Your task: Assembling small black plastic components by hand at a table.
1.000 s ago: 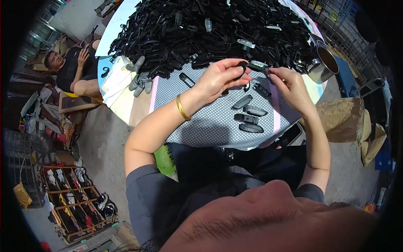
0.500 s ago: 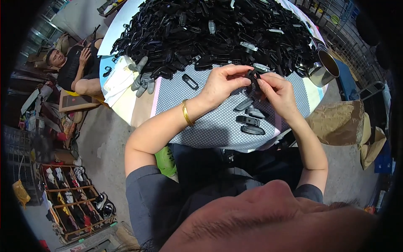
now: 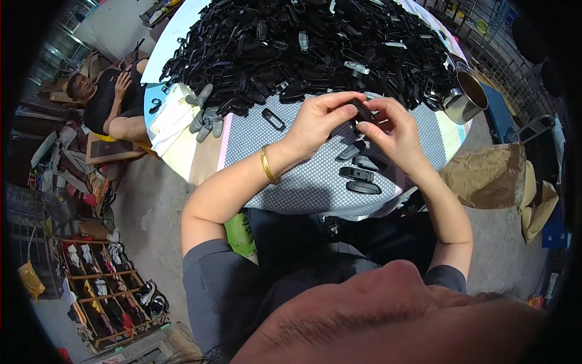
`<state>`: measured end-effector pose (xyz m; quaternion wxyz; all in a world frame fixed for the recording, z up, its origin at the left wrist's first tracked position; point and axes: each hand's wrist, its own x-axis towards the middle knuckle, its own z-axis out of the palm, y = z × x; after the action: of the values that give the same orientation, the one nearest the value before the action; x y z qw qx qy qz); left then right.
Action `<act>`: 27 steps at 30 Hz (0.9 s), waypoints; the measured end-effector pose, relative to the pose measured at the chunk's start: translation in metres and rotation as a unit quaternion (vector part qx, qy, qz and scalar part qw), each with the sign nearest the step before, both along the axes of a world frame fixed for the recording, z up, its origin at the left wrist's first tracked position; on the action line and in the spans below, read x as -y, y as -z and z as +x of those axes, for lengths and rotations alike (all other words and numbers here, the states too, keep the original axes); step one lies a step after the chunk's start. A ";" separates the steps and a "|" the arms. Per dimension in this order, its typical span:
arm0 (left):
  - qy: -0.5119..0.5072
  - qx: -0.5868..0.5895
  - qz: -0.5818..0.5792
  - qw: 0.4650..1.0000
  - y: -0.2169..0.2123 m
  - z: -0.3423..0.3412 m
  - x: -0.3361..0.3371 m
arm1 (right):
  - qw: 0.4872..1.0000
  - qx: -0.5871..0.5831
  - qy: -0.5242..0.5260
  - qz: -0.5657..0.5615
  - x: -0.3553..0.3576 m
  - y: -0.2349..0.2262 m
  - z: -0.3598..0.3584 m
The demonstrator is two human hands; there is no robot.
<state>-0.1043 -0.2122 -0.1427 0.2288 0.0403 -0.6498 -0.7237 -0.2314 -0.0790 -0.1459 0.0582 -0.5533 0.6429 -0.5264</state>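
Note:
Between my two hands is a small black plastic part (image 3: 363,111), held just short of a big heap of black plastic parts (image 3: 297,51). My left hand (image 3: 320,124) pinches it between thumb and fingers. On its other side, the curled fingers of my right hand (image 3: 397,130) grip it as well; the fingers cover much of its shape. Below the hands, several black oblong parts (image 3: 359,174) lie close together on the dotted cloth (image 3: 285,188). One black oblong frame (image 3: 273,119) rests alone to the left of my left hand.
A grey glove (image 3: 207,118) and a white cloth (image 3: 170,124) lie on the table's left side. A metal cup (image 3: 465,97) stands at the right edge. Beyond the table are a seated person (image 3: 103,100) at left, a shoe rack (image 3: 100,285) and brown sacks (image 3: 485,176).
The black part has been turned between my fingers and shows more of its length. My right fingers have shifted up and curled around it. The parts on the cloth stay put.

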 end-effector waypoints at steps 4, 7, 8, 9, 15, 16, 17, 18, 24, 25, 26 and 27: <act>0.038 0.016 -0.017 0.999 -0.002 0.001 0.006 | 0.999 -0.033 -0.006 0.020 -0.001 -0.001 0.003; 0.037 -0.004 -0.046 0.998 -0.004 0.004 0.008 | 0.998 -0.065 0.000 -0.010 0.001 -0.003 0.008; 0.037 0.004 -0.059 0.998 -0.005 0.004 0.008 | 0.998 -0.052 -0.002 -0.020 0.000 -0.004 0.010; 0.036 0.012 -0.072 0.997 -0.007 0.005 0.009 | 0.998 -0.052 -0.002 -0.020 0.000 -0.004 0.008; -0.042 0.112 -0.434 0.893 -0.037 0.019 0.017 | 0.979 -0.127 -0.029 0.157 -0.010 -0.022 -0.042; -0.042 0.112 -0.434 0.893 -0.037 0.023 0.022 | 0.967 -0.160 -0.021 0.198 -0.013 -0.020 -0.049; 0.002 0.186 -0.494 0.849 -0.037 0.027 0.026 | 0.967 -0.161 -0.021 0.198 -0.014 -0.019 -0.054; 0.046 0.258 -0.548 0.794 -0.036 0.028 0.028 | 0.954 -0.132 -0.075 0.258 -0.015 -0.017 -0.058; -0.037 0.184 -0.512 0.838 -0.002 0.007 0.016 | 0.899 -0.047 -0.244 0.360 -0.015 -0.030 -0.034; -0.069 0.132 -0.499 0.854 0.003 0.003 0.014 | 0.900 -0.047 -0.245 0.359 -0.013 -0.029 -0.034; -0.064 0.115 -0.496 0.859 0.006 0.000 0.014 | 0.918 -0.049 -0.216 0.328 -0.010 -0.027 -0.034; -0.066 0.116 -0.496 0.858 0.009 -0.002 0.012 | 0.935 -0.051 -0.187 0.296 -0.007 -0.027 -0.034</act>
<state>-0.1067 -0.2245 -0.1513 0.1882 0.0478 -0.9405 -0.2789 -0.2656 -0.0719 -0.1193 0.2840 -0.6473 0.6565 -0.2634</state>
